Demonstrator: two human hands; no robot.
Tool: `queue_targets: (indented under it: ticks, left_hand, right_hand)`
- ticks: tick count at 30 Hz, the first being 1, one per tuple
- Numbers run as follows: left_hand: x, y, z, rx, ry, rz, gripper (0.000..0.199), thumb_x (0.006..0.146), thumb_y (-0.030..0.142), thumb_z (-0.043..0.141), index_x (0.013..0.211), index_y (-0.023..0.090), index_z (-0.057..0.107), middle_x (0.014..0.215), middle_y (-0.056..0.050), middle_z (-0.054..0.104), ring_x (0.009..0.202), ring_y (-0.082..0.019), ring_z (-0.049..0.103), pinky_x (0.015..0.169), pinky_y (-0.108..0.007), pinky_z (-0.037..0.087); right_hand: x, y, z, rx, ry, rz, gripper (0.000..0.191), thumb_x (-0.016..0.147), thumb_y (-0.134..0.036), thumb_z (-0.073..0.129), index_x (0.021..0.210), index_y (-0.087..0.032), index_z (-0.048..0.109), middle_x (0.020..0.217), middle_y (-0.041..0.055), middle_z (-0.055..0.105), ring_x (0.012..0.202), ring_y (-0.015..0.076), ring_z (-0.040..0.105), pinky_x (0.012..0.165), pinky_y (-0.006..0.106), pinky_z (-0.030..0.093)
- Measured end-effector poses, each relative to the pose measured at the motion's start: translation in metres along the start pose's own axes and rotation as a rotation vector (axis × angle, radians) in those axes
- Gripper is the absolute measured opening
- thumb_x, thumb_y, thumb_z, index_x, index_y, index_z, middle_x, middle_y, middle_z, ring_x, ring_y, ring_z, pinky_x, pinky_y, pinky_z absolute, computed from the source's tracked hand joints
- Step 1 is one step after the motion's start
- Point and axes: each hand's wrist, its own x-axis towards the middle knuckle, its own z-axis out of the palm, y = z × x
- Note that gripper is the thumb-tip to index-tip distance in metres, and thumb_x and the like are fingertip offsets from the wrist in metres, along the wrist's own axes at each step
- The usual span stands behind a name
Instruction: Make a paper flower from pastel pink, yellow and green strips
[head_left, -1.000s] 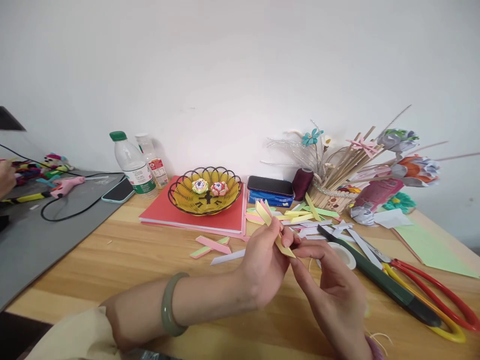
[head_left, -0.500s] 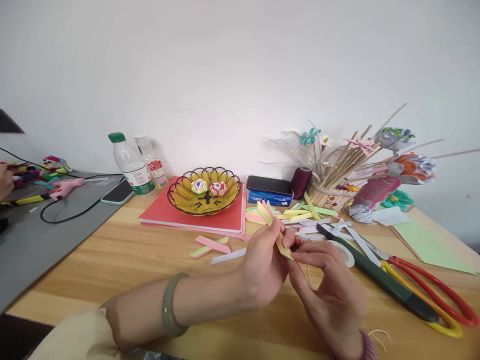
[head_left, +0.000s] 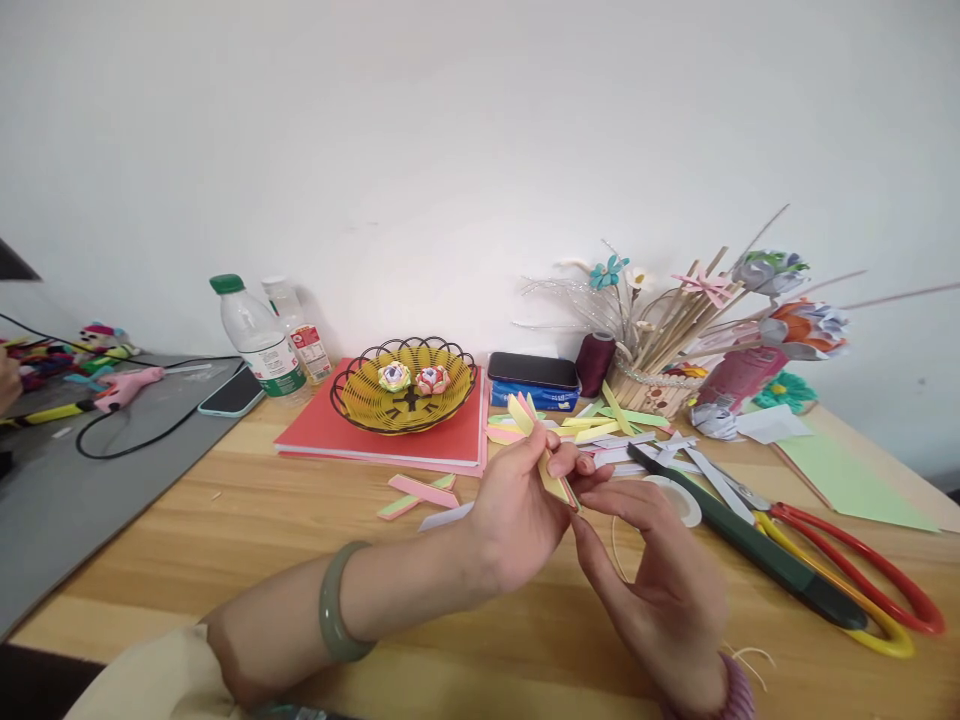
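Yellow and pink folded paper strips (head_left: 555,482) stand bundled and slanting above the pale wooden table (head_left: 247,530), clamped between the thumb and fingers of the left hand (head_left: 514,515). Compared with half a second ago, layered edges show more at the lower end, where the right hand (head_left: 664,570) has thumb and forefinger slightly wider apart; whether they touch, I cannot tell. The left apparently carries the hold.

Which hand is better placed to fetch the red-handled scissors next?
Probably the right hand: it is nearer the red-handled scissors, while the left hand grips the folded paper strips.
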Motion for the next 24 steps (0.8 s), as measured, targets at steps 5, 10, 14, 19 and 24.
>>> queue_targets:
  ticks: [5,10,14,19,24]
  left_hand:
    - [-0.0014,0.0017,0.0067,-0.03,0.081,-0.057,0.033,0.088,0.03,0.04,0.06,0.014,0.046,0.052,0.004,0.031,0.064,-0.011,0.047,0.082,-0.03,0.042]
    - [-0.001,0.002,0.0067,-0.049,0.077,-0.062,0.034,0.09,0.027,0.036,0.06,0.014,0.045,0.052,0.004,0.032,0.064,-0.011,0.048,0.081,-0.029,0.042]
    - [-0.0008,-0.0001,0.0035,-0.053,0.035,-0.057,0.034,0.091,0.024,0.033,0.061,0.014,0.045,0.052,0.004,0.034,0.065,-0.01,0.049,0.082,-0.029,0.041]
    - [-0.0028,-0.0035,-0.001,-0.01,-0.001,-0.026,0.032,0.09,0.026,0.036,0.063,0.014,0.048,0.053,0.003,0.037,0.066,-0.011,0.049,0.082,-0.029,0.039]
    - [-0.0033,-0.0032,-0.0009,0.012,0.002,-0.014,0.033,0.088,0.027,0.042,0.058,0.014,0.045,0.053,0.003,0.035,0.066,-0.01,0.048,0.083,-0.028,0.038]
  right_hand:
    - [0.0018,-0.001,-0.0008,-0.077,0.004,-0.05,0.029,0.072,-0.001,0.058,0.095,-0.019,0.055,0.084,0.0045,0.06,0.082,0.0181,0.057,0.069,0.035,0.048]
    - [0.0028,-0.0004,0.0001,-0.102,0.009,-0.079,0.029,0.071,0.0,0.059,0.094,-0.018,0.056,0.082,0.0048,0.06,0.081,0.0179,0.057,0.068,0.034,0.048]
    - [0.0024,-0.0012,0.0002,-0.083,0.021,-0.083,0.03,0.07,0.001,0.059,0.092,-0.018,0.056,0.08,0.0043,0.061,0.08,0.0179,0.057,0.068,0.034,0.048]
    - [0.0007,-0.0021,0.0015,-0.047,0.018,-0.039,0.026,0.071,-0.001,0.058,0.089,-0.019,0.056,0.079,0.0033,0.06,0.081,0.0181,0.057,0.067,0.034,0.048]
    - [0.0012,-0.0023,0.0024,-0.065,0.019,-0.015,0.025,0.071,-0.002,0.058,0.088,-0.02,0.055,0.08,0.0032,0.06,0.078,0.0175,0.058,0.066,0.033,0.047]
